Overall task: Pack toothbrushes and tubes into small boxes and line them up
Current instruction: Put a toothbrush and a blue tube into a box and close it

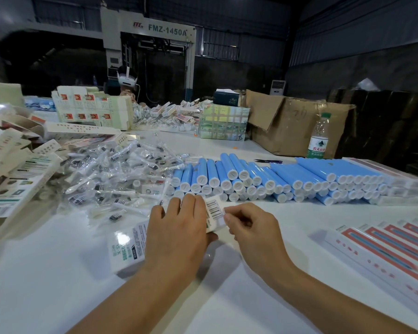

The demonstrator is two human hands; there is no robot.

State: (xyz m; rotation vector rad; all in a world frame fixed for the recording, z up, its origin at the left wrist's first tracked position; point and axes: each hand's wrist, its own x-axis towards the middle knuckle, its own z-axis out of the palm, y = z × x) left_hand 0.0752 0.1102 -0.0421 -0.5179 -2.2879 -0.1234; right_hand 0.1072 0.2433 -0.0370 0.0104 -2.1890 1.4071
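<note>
Small box (130, 247) lies near the desk's (58, 273) near edge, mid-width; left hand (176, 235) grips its far end, right hand (249, 227) pinches the barcode flap (214, 210). Blue tubes (263, 179) stacked behind; bagged toothbrushes (121, 172) heaped far-left; packed boxes (391, 247) lined right

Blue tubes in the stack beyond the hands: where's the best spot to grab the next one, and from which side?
Take a top-row blue tube by its white cap end, coming from the near side. The tubes lie on their sides with caps facing the person, and the top ones have nothing resting on them, so one should probably slide out toward you without disturbing the stack. The right hand is nearer.
</note>
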